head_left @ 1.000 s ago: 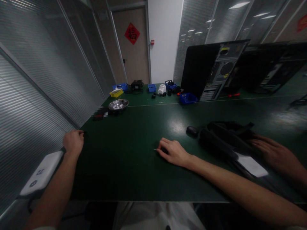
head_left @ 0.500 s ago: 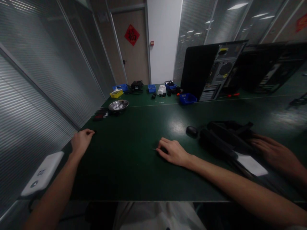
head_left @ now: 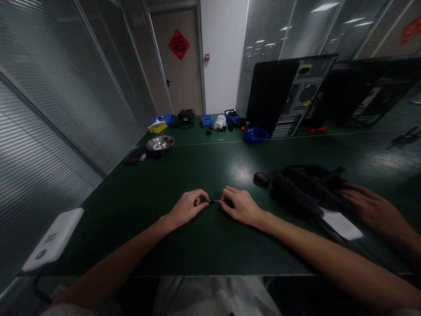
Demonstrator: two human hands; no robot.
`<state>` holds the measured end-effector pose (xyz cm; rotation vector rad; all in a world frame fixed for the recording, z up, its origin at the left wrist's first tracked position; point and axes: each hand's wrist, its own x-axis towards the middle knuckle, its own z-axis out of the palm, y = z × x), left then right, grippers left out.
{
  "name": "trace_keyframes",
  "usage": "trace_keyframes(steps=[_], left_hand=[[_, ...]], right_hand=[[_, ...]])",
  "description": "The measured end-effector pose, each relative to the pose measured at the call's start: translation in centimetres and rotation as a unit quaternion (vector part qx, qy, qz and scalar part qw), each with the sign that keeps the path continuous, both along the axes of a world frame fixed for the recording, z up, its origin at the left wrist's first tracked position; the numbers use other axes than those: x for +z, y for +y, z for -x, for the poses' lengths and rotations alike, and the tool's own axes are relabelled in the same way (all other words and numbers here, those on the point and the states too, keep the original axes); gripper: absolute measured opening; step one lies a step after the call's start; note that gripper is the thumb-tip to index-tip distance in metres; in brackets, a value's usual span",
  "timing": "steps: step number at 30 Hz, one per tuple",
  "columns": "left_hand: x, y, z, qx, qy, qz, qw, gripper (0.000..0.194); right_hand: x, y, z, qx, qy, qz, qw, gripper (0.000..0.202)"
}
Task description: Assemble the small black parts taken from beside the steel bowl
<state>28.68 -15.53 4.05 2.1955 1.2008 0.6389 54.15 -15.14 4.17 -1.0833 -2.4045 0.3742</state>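
Over the middle of the green table (head_left: 184, 166) my left hand (head_left: 190, 205) is closed in a pinch on a small dark piece (head_left: 211, 201), too small to name. My right hand (head_left: 240, 205) faces it, thumb and finger pinched on a thin, light, pin-like piece (head_left: 216, 201). The two small pieces meet end to end, or nearly so; whether they are joined I cannot tell. A black computer mouse (head_left: 262, 179) lies just beyond my right hand.
At the right, another person's hand (head_left: 375, 206) rests on a black bag (head_left: 302, 188). A metal bowl (head_left: 160, 144) stands far left, a white device (head_left: 54, 239) near left. A blue bin (head_left: 255, 134) sits before a computer case (head_left: 272, 101).
My left hand has come from the table's left side to the middle, bringing the small dark piece up to the thin one. My right hand has stayed nearly in place.
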Motion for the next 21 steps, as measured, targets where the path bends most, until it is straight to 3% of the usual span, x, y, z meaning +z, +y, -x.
trace_keyframes(steps=[5,21], left_hand=[[-0.08,0.08,0.52,-0.013,-0.019,-0.003,1.0,0.036],[-0.52,0.59,0.52,-0.021,-0.065,0.01,0.998,0.02]], right_hand=[[0.29,0.15,0.19,0.004,-0.018,0.008,1.0,0.01],[-0.38,0.37,0.47,0.025,-0.033,-0.003,0.999,0.013]])
